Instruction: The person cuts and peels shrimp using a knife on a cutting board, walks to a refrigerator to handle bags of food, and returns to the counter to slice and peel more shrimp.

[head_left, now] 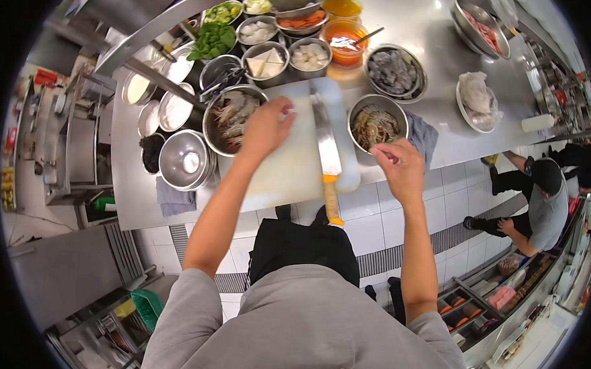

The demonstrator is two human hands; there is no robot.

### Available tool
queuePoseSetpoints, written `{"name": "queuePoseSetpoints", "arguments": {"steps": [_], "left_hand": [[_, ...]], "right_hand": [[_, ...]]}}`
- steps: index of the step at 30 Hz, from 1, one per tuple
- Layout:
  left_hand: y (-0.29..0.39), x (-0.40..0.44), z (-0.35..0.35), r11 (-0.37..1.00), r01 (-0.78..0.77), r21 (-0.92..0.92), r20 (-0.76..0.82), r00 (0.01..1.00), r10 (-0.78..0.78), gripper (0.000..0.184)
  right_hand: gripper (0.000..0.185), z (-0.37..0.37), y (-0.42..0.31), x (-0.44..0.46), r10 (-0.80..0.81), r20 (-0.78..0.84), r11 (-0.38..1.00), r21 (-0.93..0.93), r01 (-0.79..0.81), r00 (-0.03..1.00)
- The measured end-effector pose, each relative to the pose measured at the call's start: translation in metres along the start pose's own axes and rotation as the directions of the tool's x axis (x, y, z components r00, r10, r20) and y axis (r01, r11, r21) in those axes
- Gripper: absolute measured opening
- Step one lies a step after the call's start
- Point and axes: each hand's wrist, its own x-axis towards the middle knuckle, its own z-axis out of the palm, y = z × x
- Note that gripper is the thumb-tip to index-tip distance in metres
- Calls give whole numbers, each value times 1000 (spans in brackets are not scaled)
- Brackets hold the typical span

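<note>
My left hand is over the cutting board's left part, beside a metal bowl of shrimp; its fingers are curled, and blur hides whether they hold anything. My right hand is at the near rim of another metal bowl, which holds shell-like pieces. Its fingertips are pinched together, and what they hold, if anything, is too small to name. Between my hands, a large knife lies on the white cutting board, its orange-ended handle past the near edge. A bowl of grey peeled shrimp stands farther back.
Several ingredient bowls and an orange liquid tub stand at the back. Stacked empty bowls are at left. A grey cloth and a bowl with a plastic bag lie at right. Another person is at far right.
</note>
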Motion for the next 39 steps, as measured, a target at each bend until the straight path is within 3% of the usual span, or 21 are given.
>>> {"name": "queuePoseSetpoints", "arguments": {"steps": [2,4,5,7,8,11,12,15,17,19,24,26,27,29,32,34,39], "left_hand": [[-40,-8,-24,997,49,62,-8,999,-49,21],[-75,-18,-38,965,74,252,6,997,-78,25],[-89,-21,-37,966,84,246,-1,996,-86,25],[-118,-28,-31,920,-142,367,133,986,99,35],[-119,-32,-25,873,-135,468,125,988,86,43],[-113,-31,-20,843,-84,532,171,985,-10,47],[-115,-30,-18,796,-127,592,175,984,27,51],[-119,-28,-13,792,-125,597,110,991,73,37],[-121,-27,-15,801,-122,587,114,991,67,36],[-122,-27,-16,811,-113,574,193,981,0,51],[-121,-27,-25,847,-135,514,269,963,-10,46],[-123,-28,-33,923,-94,372,235,972,4,41],[-123,-29,-37,924,-97,371,238,971,7,41],[-121,-30,-47,963,-85,257,95,994,62,31],[-114,-32,-65,979,-42,201,67,997,29,32],[-105,-35,-81,987,-32,159,20,999,29,36],[-98,-43,-101,1000,26,-17,-19,999,-27,36]], "right_hand": [[13,31,-15,9,-77,53,987,146,69,996],[13,61,-44,26,-109,153,991,88,97,982],[15,81,-53,35,-121,172,987,124,100,978],[17,124,-64,58,-137,200,982,157,107,970],[19,146,-65,70,-134,243,984,144,101,961],[21,201,-49,100,-154,299,987,93,132,942],[22,214,-46,103,-181,302,983,64,169,936],[22,227,-35,108,-198,297,965,-106,239,934],[27,223,-37,108,-193,308,948,-185,257,932],[35,215,-42,107,-195,352,875,-359,324,916],[39,203,-64,112,-215,382,891,-300,341,899],[39,203,-71,116,-226,383,903,-264,340,896],[37,204,-73,119,-234,383,915,-224,335,894],[36,209,-73,125,-239,381,927,-183,326,893],[28,218,-62,134,-189,396,951,-155,269,899],[19,222,-51,137,-232,466,905,-220,365,854],[20,219,-43,135,-289,504,817,-313,484,814]]}}
